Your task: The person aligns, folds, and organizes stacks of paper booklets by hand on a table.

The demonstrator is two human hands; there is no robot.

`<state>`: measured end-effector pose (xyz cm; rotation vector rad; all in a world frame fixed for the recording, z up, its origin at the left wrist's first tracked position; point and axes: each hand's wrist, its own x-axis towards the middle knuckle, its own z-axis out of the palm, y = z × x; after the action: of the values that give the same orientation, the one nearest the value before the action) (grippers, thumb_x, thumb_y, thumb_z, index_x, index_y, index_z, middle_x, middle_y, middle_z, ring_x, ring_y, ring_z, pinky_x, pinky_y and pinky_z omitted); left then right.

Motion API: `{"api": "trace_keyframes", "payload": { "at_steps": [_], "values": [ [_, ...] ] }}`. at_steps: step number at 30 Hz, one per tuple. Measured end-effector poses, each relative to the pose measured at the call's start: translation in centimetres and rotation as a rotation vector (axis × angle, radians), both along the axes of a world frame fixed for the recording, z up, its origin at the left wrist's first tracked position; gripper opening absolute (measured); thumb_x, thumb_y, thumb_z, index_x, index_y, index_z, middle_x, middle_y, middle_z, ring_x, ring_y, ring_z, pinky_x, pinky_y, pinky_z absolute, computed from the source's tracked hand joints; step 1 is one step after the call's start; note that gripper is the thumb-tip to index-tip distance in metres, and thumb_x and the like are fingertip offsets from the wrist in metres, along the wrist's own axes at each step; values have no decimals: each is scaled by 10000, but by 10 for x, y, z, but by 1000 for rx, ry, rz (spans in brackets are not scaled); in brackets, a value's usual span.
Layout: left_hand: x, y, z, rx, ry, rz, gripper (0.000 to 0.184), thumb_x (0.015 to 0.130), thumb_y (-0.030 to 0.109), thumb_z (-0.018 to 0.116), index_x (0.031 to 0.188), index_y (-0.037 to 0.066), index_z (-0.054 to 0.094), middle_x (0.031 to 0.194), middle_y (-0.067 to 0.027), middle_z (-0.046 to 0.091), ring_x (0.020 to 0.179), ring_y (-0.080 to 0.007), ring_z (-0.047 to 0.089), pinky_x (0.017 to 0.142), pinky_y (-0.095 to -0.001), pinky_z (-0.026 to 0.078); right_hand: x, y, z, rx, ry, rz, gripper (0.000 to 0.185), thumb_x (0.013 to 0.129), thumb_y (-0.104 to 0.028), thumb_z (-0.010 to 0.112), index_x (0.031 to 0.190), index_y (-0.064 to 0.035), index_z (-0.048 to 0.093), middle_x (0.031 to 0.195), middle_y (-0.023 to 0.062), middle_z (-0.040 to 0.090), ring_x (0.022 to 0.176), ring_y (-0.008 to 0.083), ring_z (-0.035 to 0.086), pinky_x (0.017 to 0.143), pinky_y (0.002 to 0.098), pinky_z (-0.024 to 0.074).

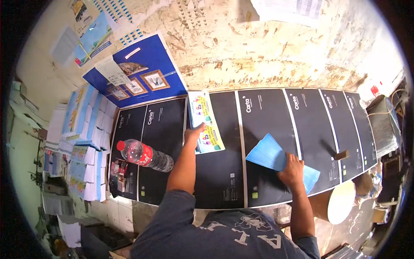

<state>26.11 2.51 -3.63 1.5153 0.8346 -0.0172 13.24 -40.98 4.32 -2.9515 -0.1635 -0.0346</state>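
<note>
My left hand [195, 131] is closed on the left edge of a small stack of printed sheets [212, 129], yellow and white with colourful pictures. The stack lies on the black table covering, near its back edge. Farther right, my right hand [292, 169] grips a light-blue sheaf of paper [267, 152] around its middle. The sheaf is pinched narrow under the fingers and fans out towards both ends. How many sheets it holds I cannot tell.
A plastic bottle with a red cap and label [145, 156] lies on the table's left part. Tall stacks of printed paper [86, 142] stand beyond the left edge. A blue board [142, 71] leans on the wall. A small brown block [341, 155] sits at the right.
</note>
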Motion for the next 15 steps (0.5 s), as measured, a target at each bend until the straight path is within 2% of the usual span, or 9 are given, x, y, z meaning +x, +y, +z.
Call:
{"api": "trace_keyframes", "payload": {
  "at_steps": [1, 2, 3, 6, 9, 10, 11, 12, 15],
  "values": [
    [4, 7, -6, 45, -12, -113, 720, 667, 477, 918, 1050, -97, 711, 1097, -198, 721, 1000, -259, 711, 849, -382, 560, 0, 0, 6, 47, 27, 10, 635, 649, -187, 713, 1237, -28, 531, 1114, 128, 636, 1098, 335, 604, 989, 483, 405],
    [12, 13, -24, 42, -8, -107, 720, 667, 477, 918, 1050, -97, 711, 1097, -198, 721, 1000, -259, 711, 849, -382, 560, -2, 1, 3, 44, 31, 16, 635, 649, -187, 713, 1237, -28, 531, 1114, 128, 636, 1098, 335, 604, 989, 483, 405],
    [26, 20, -45, 325, 167, -111, 810, 646, 565, 891, 1063, -104, 704, 1109, -214, 715, 1043, -277, 698, 870, -387, 555, -1, 1, 1, 53, 36, 4, 622, 650, -187, 717, 1224, -26, 540, 1115, 131, 641, 1098, 341, 604, 990, 482, 408],
    [25, 12, -11, 665, 298, -133, 1191, 576, 828, 762, 1367, -37, 551, 1411, -275, 516, 1265, -343, 565, 1053, -432, 466, -3, -7, 4, 90, 61, 42, 631, 648, -190, 728, 1231, -22, 553, 1149, 143, 648, 1118, 354, 601, 1001, 480, 413],
    [-27, -32, 47, 858, -306, -142, 1050, 708, 511, 860, 1474, -13, 369, 1379, -279, 523, 1223, -368, 570, 1010, -457, 472, -6, -20, -33, 62, 113, 226, 769, 623, -223, 770, 1333, -24, 550, 1277, 187, 638, 1192, 372, 587, 1040, 473, 419],
    [-62, -53, 75, 802, -199, -452, 1108, 667, 397, 890, 1493, -29, 287, 1360, -293, 513, 1282, -410, 510, 1049, -462, 440, -9, -19, -46, 125, 83, 321, 767, 604, -236, 772, 1313, -28, 569, 1256, 185, 645, 1192, 362, 586, 1040, 473, 419],
    [-135, -71, 189, 540, -344, -754, 1161, 688, 414, 870, 1511, -94, 227, 1526, -351, 304, 1419, -460, 345, 1168, -501, 317, -9, -23, -75, 156, 84, 347, 735, 592, -251, 761, 1275, -34, 598, 1193, 175, 662, 1126, 361, 604, 999, 483, 431],
    [-154, -85, 153, 653, -398, -994, 1185, 698, 450, 847, 1523, -101, 197, 1562, -322, 275, 1471, -444, 268, 1194, -572, 221, -36, 12, -22, 95, 37, 471, 697, 587, -253, 756, 1237, -46, 613, 1099, 145, 675, 1043, 354, 612, 949, 475, 437],
    [-232, -97, 126, 1001, -595, -1185, 1131, 739, 456, 806, 1529, -90, 209, 1584, -301, 250, 1507, -408, 206, 1191, -628, 146, -51, 80, 0, 218, 94, 658, 676, 579, -217, 743, 1219, -48, 605, 1065, 128, 656, 1011, 339, 600, 918, 463, 428]
  ]
}}
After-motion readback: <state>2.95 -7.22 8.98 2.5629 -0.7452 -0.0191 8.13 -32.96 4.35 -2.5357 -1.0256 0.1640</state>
